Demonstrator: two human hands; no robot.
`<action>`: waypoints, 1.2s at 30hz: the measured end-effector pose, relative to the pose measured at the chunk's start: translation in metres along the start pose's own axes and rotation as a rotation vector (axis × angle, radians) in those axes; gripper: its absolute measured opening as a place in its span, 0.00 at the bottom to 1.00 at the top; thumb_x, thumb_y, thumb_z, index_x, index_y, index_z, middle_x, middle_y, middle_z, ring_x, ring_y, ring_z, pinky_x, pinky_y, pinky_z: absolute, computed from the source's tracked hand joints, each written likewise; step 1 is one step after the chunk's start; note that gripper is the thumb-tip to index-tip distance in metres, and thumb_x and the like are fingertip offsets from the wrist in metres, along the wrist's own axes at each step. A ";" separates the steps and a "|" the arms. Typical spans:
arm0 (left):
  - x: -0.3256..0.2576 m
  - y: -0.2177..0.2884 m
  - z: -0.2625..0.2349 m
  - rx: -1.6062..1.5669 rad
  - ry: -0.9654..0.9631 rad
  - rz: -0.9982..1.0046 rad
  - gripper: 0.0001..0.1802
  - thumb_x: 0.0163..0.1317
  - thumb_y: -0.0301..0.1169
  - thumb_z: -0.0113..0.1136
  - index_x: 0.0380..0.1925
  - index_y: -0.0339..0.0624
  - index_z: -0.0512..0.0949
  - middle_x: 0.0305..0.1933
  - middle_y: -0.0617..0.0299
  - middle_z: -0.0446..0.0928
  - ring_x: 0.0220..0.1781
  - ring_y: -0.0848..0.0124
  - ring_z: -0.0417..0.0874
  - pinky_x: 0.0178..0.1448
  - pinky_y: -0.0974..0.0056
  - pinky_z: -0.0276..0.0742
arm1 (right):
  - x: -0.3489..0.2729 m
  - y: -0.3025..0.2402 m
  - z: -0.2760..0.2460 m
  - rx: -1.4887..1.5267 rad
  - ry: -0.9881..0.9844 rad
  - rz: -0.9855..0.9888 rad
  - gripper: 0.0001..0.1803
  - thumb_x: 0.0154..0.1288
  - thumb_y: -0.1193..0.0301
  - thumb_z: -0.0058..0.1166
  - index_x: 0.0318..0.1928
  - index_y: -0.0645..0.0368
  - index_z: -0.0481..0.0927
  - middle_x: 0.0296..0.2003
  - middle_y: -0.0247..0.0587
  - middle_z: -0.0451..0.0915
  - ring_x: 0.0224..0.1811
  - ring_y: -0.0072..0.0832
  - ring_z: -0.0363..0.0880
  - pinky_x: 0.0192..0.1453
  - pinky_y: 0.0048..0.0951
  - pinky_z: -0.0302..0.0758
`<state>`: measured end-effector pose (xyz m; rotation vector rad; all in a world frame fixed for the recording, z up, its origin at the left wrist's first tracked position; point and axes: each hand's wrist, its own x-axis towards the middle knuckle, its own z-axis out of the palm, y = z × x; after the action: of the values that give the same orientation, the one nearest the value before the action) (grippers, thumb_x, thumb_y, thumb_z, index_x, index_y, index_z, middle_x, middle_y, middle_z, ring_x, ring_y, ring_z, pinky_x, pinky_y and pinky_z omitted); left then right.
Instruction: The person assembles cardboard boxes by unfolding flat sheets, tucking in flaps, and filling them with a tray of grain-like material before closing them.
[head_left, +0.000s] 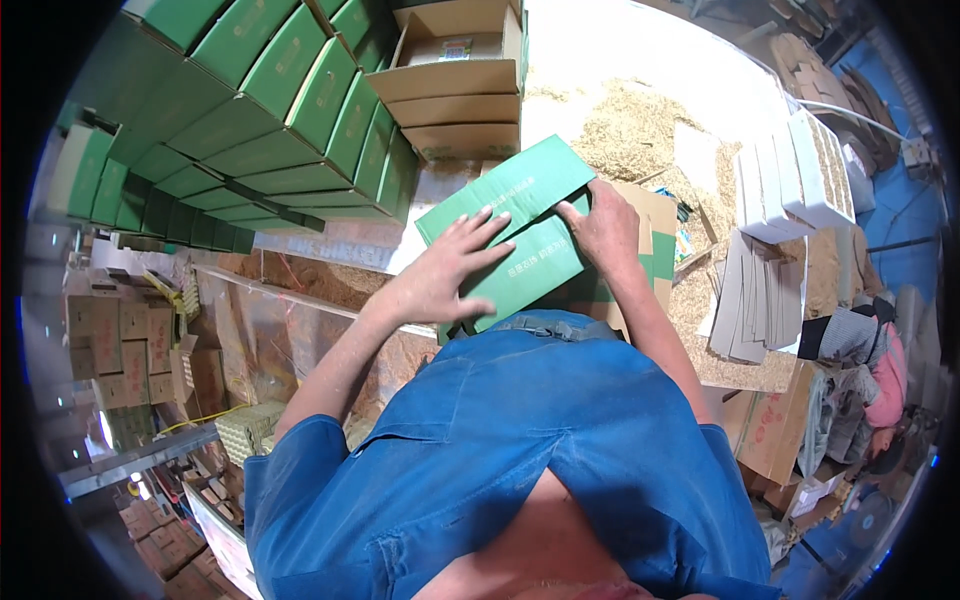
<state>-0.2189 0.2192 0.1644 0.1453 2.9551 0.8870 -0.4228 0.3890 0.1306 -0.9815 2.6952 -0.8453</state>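
Note:
A green cardboard box with pale print is in front of my waist, tilted in the view. Its upper panel and lower panel are separated by a dark gap. My left hand lies across the box's left side, fingers spread and pressed on both panels. My right hand grips the right end, thumb at the gap and the other fingers partly hidden around the edge. Beneath the right forearm is a brown and green piece of cardboard.
Stacked green boxes rise at the far left, beside an open brown carton. Straw-like shreds cover the table to the right. White foam blocks and grey card sheets stand there. Another person is at the far right.

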 end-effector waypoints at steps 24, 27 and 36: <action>0.035 -0.065 -0.027 -0.913 0.361 -0.100 0.35 0.72 0.55 0.48 0.56 0.29 0.72 0.57 0.54 0.76 0.57 0.68 0.77 0.59 0.65 0.74 | 0.023 0.052 -0.129 0.595 -0.292 -0.377 0.51 0.46 0.54 0.72 0.72 0.48 0.65 0.72 0.52 0.61 0.74 0.46 0.58 0.78 0.46 0.53; 0.016 -0.126 0.038 -1.157 0.436 -0.342 0.31 0.75 0.51 0.42 0.62 0.34 0.67 0.58 0.53 0.75 0.59 0.66 0.77 0.62 0.62 0.76 | 0.002 0.073 -0.119 0.820 -0.280 -0.461 0.42 0.47 0.53 0.72 0.64 0.49 0.75 0.74 0.50 0.57 0.77 0.45 0.54 0.79 0.43 0.49; 0.032 -0.059 0.110 -1.569 0.353 -0.522 0.30 0.75 0.50 0.45 0.63 0.36 0.66 0.58 0.54 0.75 0.57 0.67 0.78 0.60 0.63 0.76 | 0.009 0.089 -0.060 0.356 0.032 0.292 0.42 0.55 0.39 0.62 0.38 0.77 0.80 0.36 0.64 0.83 0.43 0.45 0.84 0.53 0.39 0.78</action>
<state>-0.2464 0.2334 0.0391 -0.8119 1.4440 2.7469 -0.4972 0.4669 0.1314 -0.4884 2.4996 -1.2217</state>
